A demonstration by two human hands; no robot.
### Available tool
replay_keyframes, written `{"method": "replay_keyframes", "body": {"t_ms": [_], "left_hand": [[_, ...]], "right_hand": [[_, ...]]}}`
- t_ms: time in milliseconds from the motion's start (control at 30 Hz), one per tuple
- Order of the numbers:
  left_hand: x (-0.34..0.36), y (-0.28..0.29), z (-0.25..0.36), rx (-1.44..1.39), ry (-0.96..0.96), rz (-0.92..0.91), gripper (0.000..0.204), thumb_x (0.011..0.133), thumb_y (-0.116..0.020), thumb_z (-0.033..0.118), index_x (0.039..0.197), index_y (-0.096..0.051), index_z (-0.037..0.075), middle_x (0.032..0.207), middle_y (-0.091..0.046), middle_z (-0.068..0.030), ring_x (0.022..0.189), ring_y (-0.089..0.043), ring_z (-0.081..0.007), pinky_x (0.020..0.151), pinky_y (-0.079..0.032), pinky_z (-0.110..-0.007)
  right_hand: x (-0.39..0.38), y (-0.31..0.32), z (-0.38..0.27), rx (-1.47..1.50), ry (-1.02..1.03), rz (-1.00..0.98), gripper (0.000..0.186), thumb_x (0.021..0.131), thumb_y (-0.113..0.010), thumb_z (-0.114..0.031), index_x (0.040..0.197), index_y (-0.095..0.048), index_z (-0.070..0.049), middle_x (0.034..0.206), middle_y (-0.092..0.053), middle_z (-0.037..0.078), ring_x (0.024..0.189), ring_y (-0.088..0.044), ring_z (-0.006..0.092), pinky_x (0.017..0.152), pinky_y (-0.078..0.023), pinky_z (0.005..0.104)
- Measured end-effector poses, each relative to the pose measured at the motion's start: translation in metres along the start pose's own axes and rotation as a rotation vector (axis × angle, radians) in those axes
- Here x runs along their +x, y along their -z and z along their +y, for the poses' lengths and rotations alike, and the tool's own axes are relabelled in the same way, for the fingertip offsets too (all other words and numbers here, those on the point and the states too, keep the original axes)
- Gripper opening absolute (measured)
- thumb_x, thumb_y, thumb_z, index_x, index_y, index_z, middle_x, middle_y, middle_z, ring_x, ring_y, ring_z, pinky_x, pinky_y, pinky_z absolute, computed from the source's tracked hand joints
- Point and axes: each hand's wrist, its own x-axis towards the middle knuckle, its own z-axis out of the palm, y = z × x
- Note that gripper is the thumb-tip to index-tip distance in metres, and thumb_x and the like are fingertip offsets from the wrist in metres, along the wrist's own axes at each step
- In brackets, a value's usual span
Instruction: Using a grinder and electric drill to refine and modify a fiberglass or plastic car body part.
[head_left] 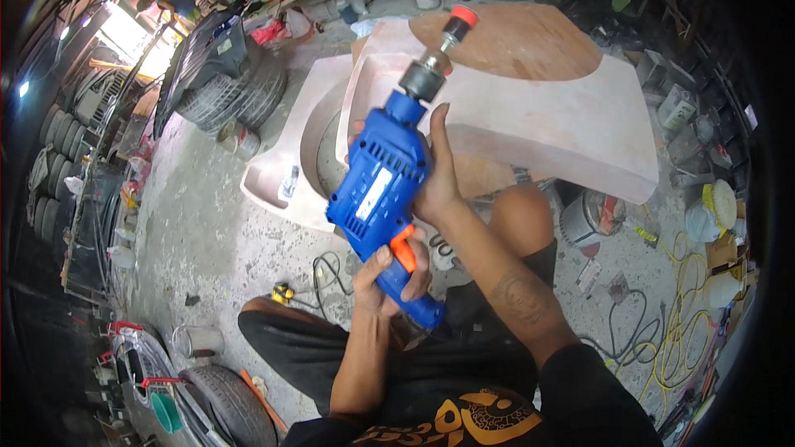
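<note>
My left hand [374, 281] grips the handle of a blue power drill [378, 167], fingers around it by the orange trigger. My right hand [439, 186] is wrapped round the drill's upper body, thumb raised along its side. The drill is held tilted, with its black and metal chuck [422, 74] toward the top. A short shaft in the chuck carries a black cylindrical piece with a red-orange tip [460, 21]. Behind it lie pale pink moulded panels [571, 124], one with a brown rounded area [513, 41] and another with a curved cut-out, partly hidden by the drill.
Cables [662, 339] cross the concrete floor at right beside cans [592, 219] and containers. Tires [228, 414] and a metal can [199, 339] lie lower left. A dark bulky part rests on stacked items [224, 103] upper left; a person [170, 4] bends behind it.
</note>
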Motion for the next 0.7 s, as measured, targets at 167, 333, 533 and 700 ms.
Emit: {"method": "replay_keyframes", "body": {"t_ms": [167,333,533,700], "left_hand": [[-0.001,-0.009,0.007,0.635,-0.076,0.491,0.048,0.095,-0.062,0.028,0.127,-0.054,-0.008,0.104,-0.067,-0.0271,0.057,-0.060,-0.0235,0.056,-0.050,-0.032],[-0.009,0.001,-0.002,0.523,-0.086,0.617,0.041,0.093,-0.064,0.030,0.116,-0.057,-0.003,0.100,-0.067,-0.0243,0.057,-0.057,-0.0212,0.057,-0.047,-0.030],[-0.012,0.002,-0.002,0.260,-0.082,0.369,0.034,0.092,-0.066,0.029,0.108,-0.056,0.000,0.081,-0.059,-0.0112,0.057,-0.053,-0.0172,0.058,-0.043,-0.029],[-0.016,0.000,-0.004,0.376,-0.095,0.454,0.029,0.090,-0.066,0.028,0.098,-0.054,0.003,0.075,-0.054,-0.0079,0.055,-0.050,-0.0155,0.058,-0.041,-0.030]], "right_hand": [[-0.007,0.010,0.016,-0.076,-0.070,0.016,0.079,0.095,-0.055,-0.064,0.135,-0.053,0.004,0.119,-0.066,0.021,0.112,-0.066,0.0311,0.101,-0.052,0.0467],[-0.009,0.005,0.014,-0.084,-0.160,0.058,0.054,0.088,-0.079,-0.026,0.125,-0.058,0.006,0.108,-0.066,0.012,0.098,-0.067,0.0192,0.087,-0.056,0.0349],[-0.007,0.004,0.015,-0.172,-0.112,0.013,0.050,0.088,-0.078,-0.027,0.122,-0.060,0.005,0.107,-0.067,0.012,0.092,-0.068,0.0177,0.080,-0.058,0.0330],[-0.009,-0.002,0.019,-0.161,-0.072,-0.055,0.052,0.085,-0.079,-0.030,0.120,-0.061,0.005,0.105,-0.068,0.011,0.091,-0.068,0.0157,0.081,-0.057,0.0320]]}}
